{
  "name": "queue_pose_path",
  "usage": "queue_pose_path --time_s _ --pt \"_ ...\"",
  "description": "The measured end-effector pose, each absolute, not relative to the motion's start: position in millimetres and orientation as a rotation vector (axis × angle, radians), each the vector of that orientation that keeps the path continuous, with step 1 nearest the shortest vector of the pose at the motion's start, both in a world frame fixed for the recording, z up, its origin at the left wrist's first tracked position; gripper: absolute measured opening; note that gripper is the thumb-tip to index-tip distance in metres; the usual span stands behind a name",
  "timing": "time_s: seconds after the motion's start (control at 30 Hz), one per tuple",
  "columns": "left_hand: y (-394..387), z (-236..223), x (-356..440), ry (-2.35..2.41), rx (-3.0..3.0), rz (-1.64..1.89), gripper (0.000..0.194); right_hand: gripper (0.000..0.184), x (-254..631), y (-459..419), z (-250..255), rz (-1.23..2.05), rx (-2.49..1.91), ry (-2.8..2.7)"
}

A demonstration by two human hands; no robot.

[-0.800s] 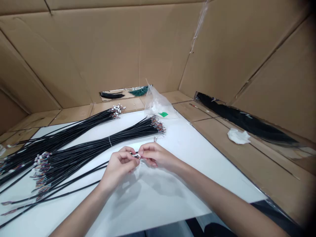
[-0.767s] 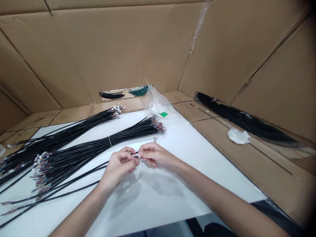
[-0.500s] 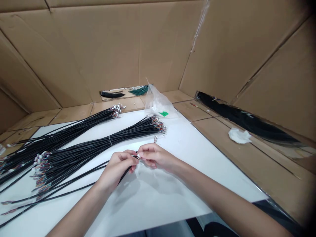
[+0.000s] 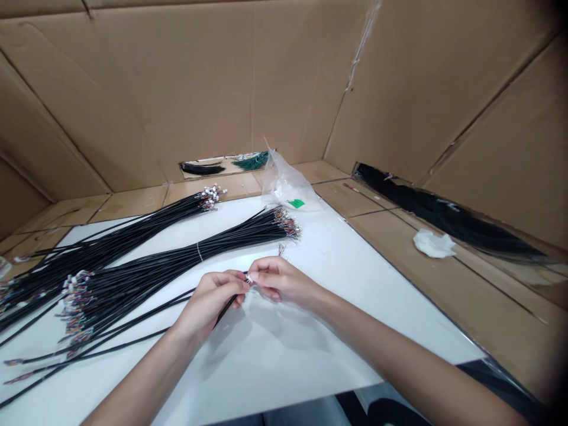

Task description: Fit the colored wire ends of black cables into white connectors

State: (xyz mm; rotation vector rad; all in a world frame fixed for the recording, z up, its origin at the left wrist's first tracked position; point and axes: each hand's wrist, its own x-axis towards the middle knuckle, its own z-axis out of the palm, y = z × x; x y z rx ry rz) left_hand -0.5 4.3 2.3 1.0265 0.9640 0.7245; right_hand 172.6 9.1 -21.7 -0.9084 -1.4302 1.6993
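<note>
My left hand (image 4: pixel 210 302) grips a thin black cable (image 4: pixel 226 312), which runs out below the palm. My right hand (image 4: pixel 279 280) meets it fingertip to fingertip, pinching a small white connector (image 4: pixel 248 278) at the cable's end. Just left of my hands lies a large bundle of black cables (image 4: pixel 146 275), tied with a white band, with multicoloured wire ends and white connectors. A second black bundle (image 4: pixel 133 228) lies beyond it. Loose wire tips (image 4: pixel 281 250) stick up just past my right hand.
Everything lies on a white sheet (image 4: pixel 284 349) whose edge runs toward the lower right. Cardboard (image 4: pixel 199 89) lines the surroundings. A plastic bag (image 4: pixel 284 189) sits at the sheet's far corner. A black cable bundle (image 4: pixel 444 210) and crumpled white tissue (image 4: pixel 432 244) lie to the right.
The black cable now shows running down out of my left hand, and my hands sit slightly closer together. The view has tilted a little.
</note>
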Motion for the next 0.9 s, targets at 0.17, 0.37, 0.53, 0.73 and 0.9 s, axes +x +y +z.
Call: queue_pose_path --time_s 0.17,0.37,0.53,0.73,0.9 --pt "4.1 1.3 -1.3 0.981 1.079 0.729 0.018 0.029 172.7 9.4 -22.1 1.672 -0.913 -1.438" --pt "-0.5 -1.1 -0.6 1.255 1.435 0.946 0.017 0.021 170.3 9.5 -24.7 1.717 -0.999 -1.288" --pt "-2.9 -7.8 -1.2 1.253 1.643 1.081 0.010 0.023 167.8 8.4 -23.0 1.706 -0.989 -1.236" --pt "-5.2 -11.1 -0.6 1.244 1.926 1.150 0.009 0.023 168.5 7.9 -20.8 1.705 -0.993 -1.253" --pt "-6.8 -14.0 -1.2 1.200 2.093 1.206 0.009 0.023 169.1 7.2 -19.4 1.691 -1.005 -1.283"
